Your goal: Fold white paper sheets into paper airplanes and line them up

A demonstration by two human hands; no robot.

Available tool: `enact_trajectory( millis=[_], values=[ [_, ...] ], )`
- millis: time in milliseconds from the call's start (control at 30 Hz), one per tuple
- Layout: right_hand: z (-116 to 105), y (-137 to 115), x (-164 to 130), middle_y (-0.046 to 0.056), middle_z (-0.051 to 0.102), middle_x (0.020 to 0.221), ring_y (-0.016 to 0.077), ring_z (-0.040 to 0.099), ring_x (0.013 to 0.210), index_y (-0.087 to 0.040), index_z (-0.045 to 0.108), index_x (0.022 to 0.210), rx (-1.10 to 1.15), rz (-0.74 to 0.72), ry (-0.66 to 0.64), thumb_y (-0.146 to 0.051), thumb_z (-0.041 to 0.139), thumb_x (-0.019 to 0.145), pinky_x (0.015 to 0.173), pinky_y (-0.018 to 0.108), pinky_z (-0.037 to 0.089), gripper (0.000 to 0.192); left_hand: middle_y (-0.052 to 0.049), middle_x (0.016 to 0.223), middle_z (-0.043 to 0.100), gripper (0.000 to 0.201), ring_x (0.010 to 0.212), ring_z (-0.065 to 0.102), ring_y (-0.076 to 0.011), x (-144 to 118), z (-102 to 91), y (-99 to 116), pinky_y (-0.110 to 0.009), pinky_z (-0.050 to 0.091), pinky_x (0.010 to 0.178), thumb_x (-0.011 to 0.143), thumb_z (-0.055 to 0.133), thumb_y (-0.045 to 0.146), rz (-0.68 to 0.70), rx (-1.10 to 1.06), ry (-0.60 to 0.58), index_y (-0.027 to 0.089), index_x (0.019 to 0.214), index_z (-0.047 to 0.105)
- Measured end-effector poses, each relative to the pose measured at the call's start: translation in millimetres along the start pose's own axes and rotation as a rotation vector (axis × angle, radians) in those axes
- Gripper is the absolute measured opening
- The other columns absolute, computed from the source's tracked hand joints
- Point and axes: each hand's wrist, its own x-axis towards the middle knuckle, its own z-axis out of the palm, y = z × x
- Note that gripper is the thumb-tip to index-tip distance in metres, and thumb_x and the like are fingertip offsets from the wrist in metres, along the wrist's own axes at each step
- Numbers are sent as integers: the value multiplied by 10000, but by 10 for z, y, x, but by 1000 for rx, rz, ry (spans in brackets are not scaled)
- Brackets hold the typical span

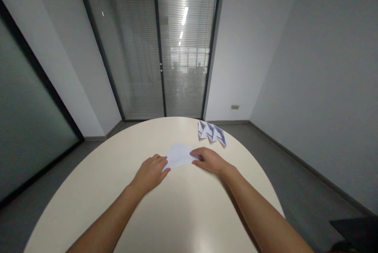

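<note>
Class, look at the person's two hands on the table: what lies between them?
In the head view, a white sheet of paper lies flat between the left hand and the right hand, both touching it, on the cream table.

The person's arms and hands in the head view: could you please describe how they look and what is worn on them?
Both forearms are bare, with no sleeves in view. The left hand and right hand wear no gloves, and no rings, watch or bracelets are visible.

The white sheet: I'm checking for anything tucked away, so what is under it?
The sheet lies flat on the table. The left hand and right hand press its edges. Nothing pokes out from beneath it, but whatever it covers is hidden.
</note>
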Motion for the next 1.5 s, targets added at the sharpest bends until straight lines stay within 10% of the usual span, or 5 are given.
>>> enact_trajectory(
  millis=[133, 933, 1500],
  values=[
    [14, 10, -7, 136, 503, 1481, 267, 532, 1293, -189, 606, 1347, -24, -21, 50, -403, 622, 900, 1083, 374, 393, 495, -108, 1286, 670, 314, 1160, 597, -274, -13, -13, 0, -426, 467, 978, 957, 548, 383, -4, 4, -7, 192, 1174, 669],
    [-2, -50, 16, 100, 731, 1166, 245, 672, 1046, -198, 699, 1202, -38, 115, 73, -469, 466, 983, 907, 324, 479, 420, -88, 906, 715, 326, 867, 671, -235, 11, -70, 52, -347, 480, 781, 1015, 371, 298, -144, 31, 42, 205, 999, 682],
    [119, 72, 38, 80, 735, 1081, 234, 674, 959, -216, 626, 1267, 11, 217, 176, -359, 543, 940, 826, 311, 460, 367, -69, 1095, 716, 280, 1004, 664, -217, 17, 34, 18, -322, 484, 850, 983, 445, 278, -267, -61, 79, 224, 1200, 614]
  ],
)
